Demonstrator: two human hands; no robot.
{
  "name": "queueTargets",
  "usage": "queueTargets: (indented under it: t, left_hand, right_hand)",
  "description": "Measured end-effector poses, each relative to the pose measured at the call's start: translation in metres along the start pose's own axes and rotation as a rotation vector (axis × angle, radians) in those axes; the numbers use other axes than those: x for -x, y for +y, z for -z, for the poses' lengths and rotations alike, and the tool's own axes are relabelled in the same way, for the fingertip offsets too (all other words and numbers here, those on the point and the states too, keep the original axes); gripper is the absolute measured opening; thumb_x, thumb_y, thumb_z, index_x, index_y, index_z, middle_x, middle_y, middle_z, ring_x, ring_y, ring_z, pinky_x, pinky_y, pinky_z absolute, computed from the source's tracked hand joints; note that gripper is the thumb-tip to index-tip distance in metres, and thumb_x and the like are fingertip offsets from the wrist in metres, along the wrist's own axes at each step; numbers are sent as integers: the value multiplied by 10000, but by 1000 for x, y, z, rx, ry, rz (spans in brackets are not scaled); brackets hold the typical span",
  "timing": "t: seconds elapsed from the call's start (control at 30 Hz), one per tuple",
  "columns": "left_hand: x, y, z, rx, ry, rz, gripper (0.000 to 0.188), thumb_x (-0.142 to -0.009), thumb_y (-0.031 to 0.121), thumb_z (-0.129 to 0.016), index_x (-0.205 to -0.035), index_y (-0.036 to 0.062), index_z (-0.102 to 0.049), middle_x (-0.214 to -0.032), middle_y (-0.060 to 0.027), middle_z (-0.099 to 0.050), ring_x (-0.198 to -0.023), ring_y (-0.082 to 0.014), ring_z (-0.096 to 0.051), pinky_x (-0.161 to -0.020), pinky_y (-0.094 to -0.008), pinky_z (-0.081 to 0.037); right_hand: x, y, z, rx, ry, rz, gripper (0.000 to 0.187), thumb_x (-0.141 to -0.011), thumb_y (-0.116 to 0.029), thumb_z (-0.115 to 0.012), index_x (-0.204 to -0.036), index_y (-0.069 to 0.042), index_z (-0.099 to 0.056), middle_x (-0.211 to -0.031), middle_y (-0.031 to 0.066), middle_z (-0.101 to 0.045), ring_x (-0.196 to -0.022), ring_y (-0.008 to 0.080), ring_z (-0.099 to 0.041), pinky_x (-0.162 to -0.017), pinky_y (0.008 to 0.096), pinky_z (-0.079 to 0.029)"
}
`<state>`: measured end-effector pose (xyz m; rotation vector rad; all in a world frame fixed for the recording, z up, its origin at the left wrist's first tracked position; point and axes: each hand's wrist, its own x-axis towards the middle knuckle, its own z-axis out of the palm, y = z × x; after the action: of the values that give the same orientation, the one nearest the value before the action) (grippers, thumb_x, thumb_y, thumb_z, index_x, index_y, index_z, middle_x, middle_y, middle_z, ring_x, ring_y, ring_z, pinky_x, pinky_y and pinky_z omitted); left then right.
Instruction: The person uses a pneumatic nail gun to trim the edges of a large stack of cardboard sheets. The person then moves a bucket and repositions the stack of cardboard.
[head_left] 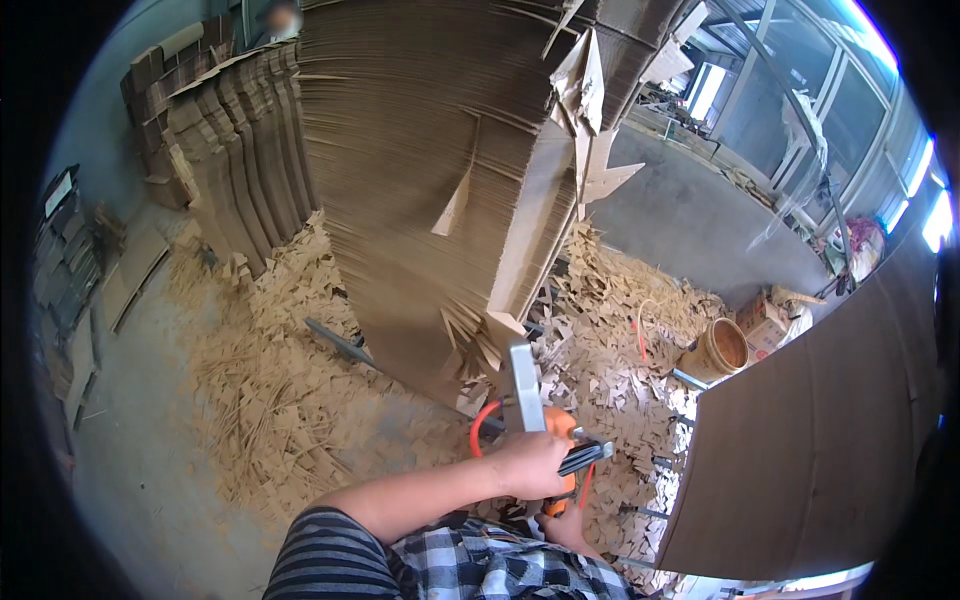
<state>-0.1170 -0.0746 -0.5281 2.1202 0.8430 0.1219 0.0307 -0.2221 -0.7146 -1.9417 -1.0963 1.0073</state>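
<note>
My left hand, coming from a striped sleeve, is wrapped round an orange power tool with a long grey metal head and a black handle. Lower down, my right hand is closed on the tool's orange rear end, partly hidden by my body. A red hose curves beside the tool. The grey head points up at the lower corner of a tall stack of brown cardboard sheets. Torn cardboard strips stick out along the stack's right edge. Whether the head touches the stack, I cannot tell.
Cardboard scraps cover much of the floor. A second cardboard stack stands at the far left, with a person behind it. To the right are a bucket, a box and a large brown cardboard surface.
</note>
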Motion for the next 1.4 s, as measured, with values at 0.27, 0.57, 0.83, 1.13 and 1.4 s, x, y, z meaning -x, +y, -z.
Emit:
queueTargets:
  t: [0.27,0.57,0.83,1.13,1.4]
  left_hand:
    - [-41,-55,-3,-64,149,123,245,-672,207,-596,-859,51,-620,-770,-188,-624,-747,-346,-618,-678,-416,-496]
    - [-20,-110,-61,304,-78,432,290,-632,181,-643,-904,83,-619,-651,-78,-616,-543,-180,-592,-527,-311,-479]
    - [-19,-50,-38,7,40,58,252,-618,135,-584,-847,33,-603,-789,-198,-619,-766,-366,-606,-709,-442,-486]
    - [-29,-108,-29,173,96,353,192,-618,182,-646,-770,65,-630,-605,-71,-603,-513,-190,-577,-454,-325,-456]
    - [43,-119,-48,604,219,208,115,-644,62,-644,-756,40,-635,-626,-68,-589,-536,-153,-551,-469,-293,-437]
  right_hand:
    - [-61,21,4,217,-93,-122,302,-632,-191,-682,-834,19,-607,-706,185,-628,-672,290,-635,-598,366,-477]
    - [-15,101,-18,410,-280,-205,391,-612,-339,-666,-785,9,-620,-686,199,-618,-663,349,-615,-613,416,-469]
    - [-8,23,-12,167,-48,-198,247,-602,-192,-715,-703,8,-609,-586,88,-605,-555,234,-597,-526,364,-454]
    - [-41,18,-15,390,-223,-150,315,-748,-301,-619,-852,-3,-624,-758,159,-638,-724,298,-631,-600,406,-472]
    - [-46,-14,-4,638,-435,-37,342,-748,-335,-609,-937,-51,-625,-818,169,-639,-749,306,-629,-644,400,-483]
